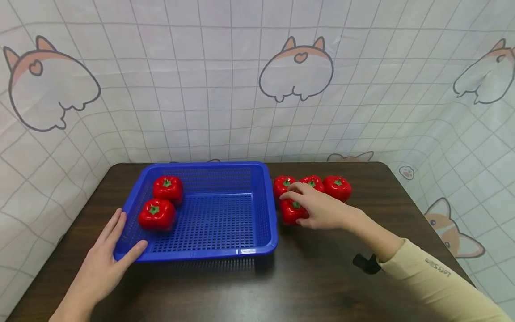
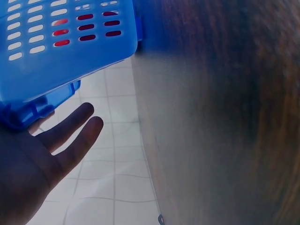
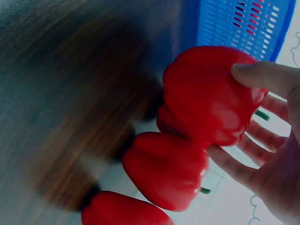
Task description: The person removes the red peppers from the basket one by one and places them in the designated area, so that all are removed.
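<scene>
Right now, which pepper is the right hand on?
The front pepper just right of the blue basket; the other three peppers outside it sit farther back.

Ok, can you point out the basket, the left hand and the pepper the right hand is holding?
Basket [image 1: 193, 255]: head view, on its near rim.
Left hand [image 1: 105, 263]: head view, on its back.
Held pepper [image 3: 208, 96]: right wrist view, on its red side.
</scene>
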`<state>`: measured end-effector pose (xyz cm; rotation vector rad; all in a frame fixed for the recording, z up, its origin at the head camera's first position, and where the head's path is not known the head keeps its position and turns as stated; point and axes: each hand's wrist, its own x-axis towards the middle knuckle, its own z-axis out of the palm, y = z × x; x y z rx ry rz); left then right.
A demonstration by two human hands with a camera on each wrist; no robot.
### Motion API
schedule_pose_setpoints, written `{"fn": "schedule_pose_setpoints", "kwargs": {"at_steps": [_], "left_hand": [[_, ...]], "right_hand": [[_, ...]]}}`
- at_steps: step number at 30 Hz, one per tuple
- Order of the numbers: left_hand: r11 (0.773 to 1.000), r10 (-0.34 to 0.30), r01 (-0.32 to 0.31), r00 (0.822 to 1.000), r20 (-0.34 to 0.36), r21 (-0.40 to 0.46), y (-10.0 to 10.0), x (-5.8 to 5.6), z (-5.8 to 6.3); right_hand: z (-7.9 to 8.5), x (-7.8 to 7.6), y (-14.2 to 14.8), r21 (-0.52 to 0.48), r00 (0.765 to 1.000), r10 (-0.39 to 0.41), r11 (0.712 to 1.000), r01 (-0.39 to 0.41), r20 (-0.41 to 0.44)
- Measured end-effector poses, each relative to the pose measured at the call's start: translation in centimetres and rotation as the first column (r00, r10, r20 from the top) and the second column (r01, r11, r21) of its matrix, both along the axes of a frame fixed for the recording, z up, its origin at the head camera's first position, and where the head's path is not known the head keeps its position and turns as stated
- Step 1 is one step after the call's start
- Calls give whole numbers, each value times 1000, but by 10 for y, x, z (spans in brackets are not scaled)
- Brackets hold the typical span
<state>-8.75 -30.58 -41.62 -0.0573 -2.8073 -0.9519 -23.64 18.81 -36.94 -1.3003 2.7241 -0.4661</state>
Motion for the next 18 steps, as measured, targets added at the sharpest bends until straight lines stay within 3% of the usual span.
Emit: {"fn": "schedule_pose_setpoints", "kwargs": {"at_steps": [18], "left_hand": [[1000,4,-4,1000,13,-6,0,0,1]], "right_hand": [[-14,-1,0,-12,1000,-10,1000,10,-23]]}}
